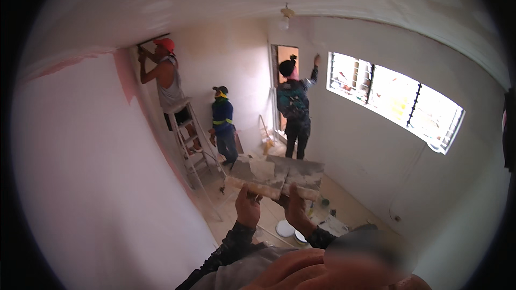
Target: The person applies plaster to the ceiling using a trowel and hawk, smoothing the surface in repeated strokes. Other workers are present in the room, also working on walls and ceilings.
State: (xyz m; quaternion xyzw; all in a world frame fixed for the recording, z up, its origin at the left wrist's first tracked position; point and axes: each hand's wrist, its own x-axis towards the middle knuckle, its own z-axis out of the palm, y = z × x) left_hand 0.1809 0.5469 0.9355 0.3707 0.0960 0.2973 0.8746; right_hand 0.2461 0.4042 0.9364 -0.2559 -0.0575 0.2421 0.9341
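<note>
My left hand [248, 205] is closed on the near edge of a wide putty knife [252, 171], a flat grey blade with a pale, thick back edge and a patch of whitish putty on top. A second wide putty knife [303, 174], its face smeared grey and white, is gripped from below by my right hand [295, 210]. Both blades lie nearly level, side by side, their inner edges meeting or overlapping in front of me. Part of the fingers of each hand is hidden under the blades.
A person in a red cap [165, 75] stands on a stepladder [188, 139] at the left wall. Two other people, one in blue [222, 115], one in dark clothes [294, 104], stand farther back. White lids [285, 229] lie on the floor. A louvred window [395, 96] is at right.
</note>
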